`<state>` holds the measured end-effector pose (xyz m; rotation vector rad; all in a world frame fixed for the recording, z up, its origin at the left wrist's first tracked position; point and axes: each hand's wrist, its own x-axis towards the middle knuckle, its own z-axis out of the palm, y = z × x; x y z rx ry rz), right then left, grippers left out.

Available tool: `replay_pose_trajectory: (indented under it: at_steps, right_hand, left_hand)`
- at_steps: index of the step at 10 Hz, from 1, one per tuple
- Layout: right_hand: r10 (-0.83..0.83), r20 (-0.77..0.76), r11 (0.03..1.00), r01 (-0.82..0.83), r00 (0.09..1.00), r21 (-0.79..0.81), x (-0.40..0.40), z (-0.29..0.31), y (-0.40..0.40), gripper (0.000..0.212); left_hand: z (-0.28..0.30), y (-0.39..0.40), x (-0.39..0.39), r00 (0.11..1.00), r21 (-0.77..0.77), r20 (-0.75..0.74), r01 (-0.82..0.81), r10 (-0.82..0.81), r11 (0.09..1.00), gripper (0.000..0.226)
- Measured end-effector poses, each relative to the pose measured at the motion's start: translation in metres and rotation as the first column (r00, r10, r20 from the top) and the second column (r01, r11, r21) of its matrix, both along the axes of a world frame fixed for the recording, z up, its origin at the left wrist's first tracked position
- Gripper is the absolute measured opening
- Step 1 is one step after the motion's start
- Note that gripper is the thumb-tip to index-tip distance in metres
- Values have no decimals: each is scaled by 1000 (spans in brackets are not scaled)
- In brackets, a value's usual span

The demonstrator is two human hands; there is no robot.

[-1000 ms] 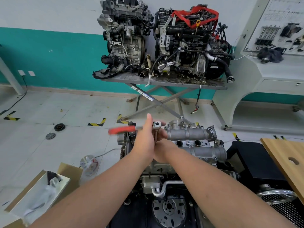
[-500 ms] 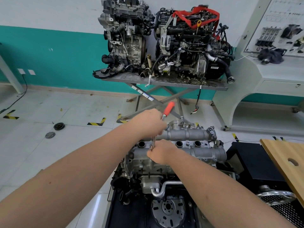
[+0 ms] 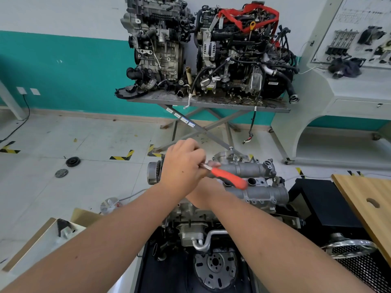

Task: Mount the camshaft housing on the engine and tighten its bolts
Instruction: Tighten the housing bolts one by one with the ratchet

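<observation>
Gripping the metal shank of a ratchet wrench [image 3: 220, 174], the left hand [image 3: 182, 166] sits above the near-left part of the camshaft housing [image 3: 254, 182], its fingers curled round the tool close to the head; the wrench's red handle [image 3: 229, 178] points right and toward the viewer, lying across the gap between the housing's two grey tubular lobes; the wrench head and whatever bolt it may sit on are hidden under the hand. The right hand [image 3: 206, 194] lies beneath and just behind the left wrist, resting on the housing's near side; most of it is covered by the left hand, so whether its fingers are clenched or slack cannot be told. The camshaft housing sits on top of the engine [image 3: 190, 229], which stands on a black stand [image 3: 165, 271] in front of the person; a flywheel [image 3: 215, 267] faces the viewer at the engine's lower end. To the left an open cardboard box [image 3: 42, 240] rests on the floor; to the right a wooden board [image 3: 370, 204] overhangs a black cabinet [image 3: 323, 201]. Across the room two more engines [image 3: 207, 51] stand on a grey scissor table [image 3: 207, 103] against a teal and white wall.
</observation>
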<state>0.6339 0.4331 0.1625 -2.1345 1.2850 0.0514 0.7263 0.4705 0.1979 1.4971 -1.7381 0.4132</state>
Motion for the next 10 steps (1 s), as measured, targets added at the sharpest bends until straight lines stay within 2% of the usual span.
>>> replay_pose_trajectory:
  at_steps: [1, 2, 3, 4, 5, 6, 7, 9, 10]
  right_hand:
    - [14, 68, 997, -19, 998, 73, 5, -13, -9, 32]
    - [97, -168, 990, -112, 981, -86, 4, -14, -13, 24]
    - [202, -291, 964, -243, 935, -110, 3, -9, -12, 26]
    - [203, -308, 962, -248, 929, -115, 3, -7, -14, 25]
    - [185, -288, 971, -220, 940, -96, 3, 0, -14, 24]
    - [170, -291, 975, -204, 941, -91, 4, 3, -12, 27]
    - [175, -281, 972, -211, 944, -101, 1, 4, -11, 28]
    - [183, -273, 971, -217, 945, -101, 0, 4, -12, 32]
    - [183, -273, 969, -220, 944, -111, 0, 4, -11, 32]
  left_hand:
    - [-10, 5, 6, 929, 38, -339, 168, -146, 985, 42]
    - [-15, 11, -3, 692, 69, -696, 332, -193, 941, 40]
    - [-5, 9, -16, -55, 5, -998, 458, 34, 889, 51]
    - [1, 3, -8, -205, 41, -967, 451, 148, 892, 43]
    - [10, -2, 3, -183, 148, -950, 447, 253, 882, 27]
    - [14, -4, 6, -132, 228, -939, 453, 318, 862, 27]
    - [21, -8, 12, -62, 305, -919, 511, 389, 803, 26]
    - [32, -14, 12, 0, 379, -894, 534, 449, 755, 17]
    - [33, -15, 13, -10, 372, -891, 558, 454, 742, 18]
